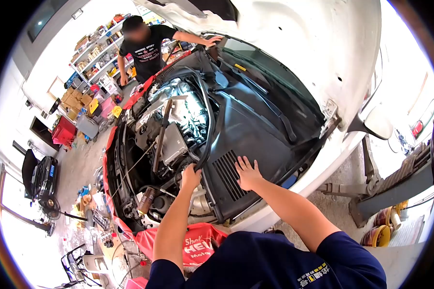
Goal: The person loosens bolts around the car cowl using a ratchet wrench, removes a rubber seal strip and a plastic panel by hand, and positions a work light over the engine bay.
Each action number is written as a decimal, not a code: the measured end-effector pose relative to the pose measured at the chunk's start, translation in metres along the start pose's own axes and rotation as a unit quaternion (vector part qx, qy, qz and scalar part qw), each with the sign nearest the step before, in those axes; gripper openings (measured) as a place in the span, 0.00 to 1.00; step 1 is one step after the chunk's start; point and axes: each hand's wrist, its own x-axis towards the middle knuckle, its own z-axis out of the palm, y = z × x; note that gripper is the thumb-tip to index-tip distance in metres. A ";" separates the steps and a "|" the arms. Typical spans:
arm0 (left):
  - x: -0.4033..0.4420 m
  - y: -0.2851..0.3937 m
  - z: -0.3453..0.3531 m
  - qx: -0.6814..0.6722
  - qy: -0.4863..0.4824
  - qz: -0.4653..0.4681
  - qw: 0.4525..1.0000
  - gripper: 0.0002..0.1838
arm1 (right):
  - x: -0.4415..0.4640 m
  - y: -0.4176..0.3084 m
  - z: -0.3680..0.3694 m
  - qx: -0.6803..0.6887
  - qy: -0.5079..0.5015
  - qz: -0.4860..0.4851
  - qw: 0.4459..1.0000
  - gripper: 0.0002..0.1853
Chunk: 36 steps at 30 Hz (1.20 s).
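Below, left hand [191, 178] (grip unclear) by one seal [208, 147], right [249, 176] spread on one cowl [274, 156]

"Shel", "HE" and "Moto" mark the red cover [210, 236]; "ORIGINAL STUFF", a T-shirt [149, 48].

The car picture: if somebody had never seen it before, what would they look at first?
Probably the brightly lit engine in the middle, under the big white hood raised at the upper right. Next might come the bare hands: the left hand at a curved black strip, the right hand spread beside the slotted vent. The red cloth near the bottom stands out too.
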 end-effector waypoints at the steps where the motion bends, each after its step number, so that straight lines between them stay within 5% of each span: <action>1: 0.001 0.005 0.000 -0.042 -0.034 0.031 0.998 0.21 | 0.000 0.001 0.001 -0.006 0.007 0.002 1.000 0.42; 2: -0.001 0.011 0.001 -0.058 -0.103 0.016 0.993 0.24 | 0.000 0.004 0.001 0.010 0.004 -0.004 1.000 0.42; 5: -0.020 0.064 -0.011 -0.056 -0.095 0.097 0.989 0.23 | -0.002 0.002 -0.001 0.011 0.005 -0.001 1.000 0.42; 9: -0.025 0.104 0.011 -0.108 -0.118 0.080 0.984 0.22 | -0.003 0.002 0.000 0.013 0.013 0.001 1.000 0.43; 11: -0.026 0.099 0.039 -0.192 -0.052 0.078 0.977 0.18 | -0.001 0.003 0.003 0.000 0.007 -0.001 1.000 0.42; 18: 0.007 0.109 0.030 -0.168 0.028 0.078 0.982 0.17 | 0.000 0.001 -0.001 0.004 0.000 0.003 1.000 0.42; 23: 0.062 0.061 0.016 -0.168 0.188 -0.018 0.967 0.15 | 0.002 0.004 0.005 -0.014 0.002 -0.002 1.000 0.41; 27: 0.067 0.015 0.021 -0.132 0.127 -0.049 0.982 0.15 | 0.005 0.002 0.002 -0.009 -0.029 0.007 1.000 0.41; 36: 0.095 -0.035 0.022 -0.061 0.167 -0.059 0.982 0.16 | 0.009 -0.006 -0.009 -0.038 -0.086 0.027 0.995 0.41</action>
